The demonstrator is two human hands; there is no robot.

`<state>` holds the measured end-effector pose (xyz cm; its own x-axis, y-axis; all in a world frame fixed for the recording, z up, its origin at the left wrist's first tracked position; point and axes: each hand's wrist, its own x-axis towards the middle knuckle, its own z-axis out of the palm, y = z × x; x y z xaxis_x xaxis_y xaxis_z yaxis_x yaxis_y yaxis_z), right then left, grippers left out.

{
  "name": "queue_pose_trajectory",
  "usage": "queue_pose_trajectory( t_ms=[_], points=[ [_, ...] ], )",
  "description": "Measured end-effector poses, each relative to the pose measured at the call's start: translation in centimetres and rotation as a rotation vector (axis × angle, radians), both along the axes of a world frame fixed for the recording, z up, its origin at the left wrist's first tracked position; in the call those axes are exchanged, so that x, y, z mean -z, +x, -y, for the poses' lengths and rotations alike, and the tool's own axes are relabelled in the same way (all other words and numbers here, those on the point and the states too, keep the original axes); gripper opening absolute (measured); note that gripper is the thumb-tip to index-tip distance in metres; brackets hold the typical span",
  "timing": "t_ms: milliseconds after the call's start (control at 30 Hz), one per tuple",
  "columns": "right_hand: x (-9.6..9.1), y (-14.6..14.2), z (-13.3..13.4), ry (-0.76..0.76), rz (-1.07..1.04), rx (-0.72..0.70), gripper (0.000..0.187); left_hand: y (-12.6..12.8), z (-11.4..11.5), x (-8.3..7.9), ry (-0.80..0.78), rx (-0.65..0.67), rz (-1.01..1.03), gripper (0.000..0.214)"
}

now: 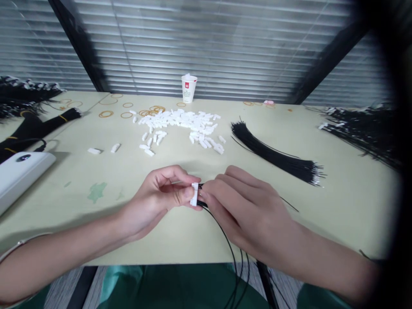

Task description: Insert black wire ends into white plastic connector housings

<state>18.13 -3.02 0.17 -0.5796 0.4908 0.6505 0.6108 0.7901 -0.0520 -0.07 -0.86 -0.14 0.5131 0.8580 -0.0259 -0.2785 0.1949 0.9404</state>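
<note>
Cup (pixel 189 91) behind connectors (pixel 182 118) (wire bundle (pixel 275 153) right)

A white connector (pixel 194 194) and black wires (pixel 202 204) stand out against a pale yellow-green tabletop (pixel 161 240) with a mint-green blotch (pixel 96 192). Small pieces (pixel 180 118) show plain white, rubber bands (pixel 105 116) amber, and a wire bundle (pixel 273 153) black with silvery tips. The white paper cup (pixel 189 92) bears a red square and lettering that appears green, though too small to be sure. Grey blinds (pixel 206 47) carry horizontal stripes; fabric (pixel 180 287) is deep green.

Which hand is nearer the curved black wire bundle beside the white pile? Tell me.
Right. The right hand is just this side of the bundle; the left hand is farther off, leftward.
</note>
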Motion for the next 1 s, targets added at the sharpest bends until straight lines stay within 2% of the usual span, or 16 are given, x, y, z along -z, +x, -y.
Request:
queue_pose_trajectory(
  t_ms=[200,333,433,533,667,767,833,900,1000],
  points=[
    [0.3,-0.2,-0.6,0.132,0.009,0.215,0.012,0.1,-0.3,0.2,0.020,-0.118,-0.047,0.009],
    [0.4,0.2,-1.4,0.066,0.071,0.271,0.015,0.1,-0.5,0.1,-0.031,-0.158,-0.036,0.010],
    [0.0,0.9,-1.7,-0.057,0.132,0.223,0.008,0.1,-0.6,0.1,-0.035,-0.145,-0.024,0.009],
    [-1.2,2.0,-1.8,-0.310,0.107,0.127,0.010,0.0,-0.8,0.2,-0.060,-0.131,-0.013,0.010],
    [-2.9,3.9,-2.1,-0.841,-0.011,-0.127,0.016,0.1,-0.7,0.2,-0.120,-0.086,-0.003,0.016],
    [-3.3,4.7,-3.0,-1.273,-0.218,-0.344,0.022,0.4,-0.4,-0.1,-0.141,-0.032,0.006,0.017],
    [-3.1,4.8,-3.6,-1.480,-0.414,-0.442,0.026,0.5,-0.3,-0.2,-0.157,-0.021,0.003,0.015],
    [-2.6,4.6,-4.1,-1.574,-0.590,-0.486,0.026,0.4,-0.4,-0.1,-0.182,-0.023,-0.012,0.015],
    [-2.1,4.3,-4.7,-1.543,-0.671,-0.505,0.023,0.2,-0.7,0.5,-0.189,0.000,-0.065,0.016]
  ],
)
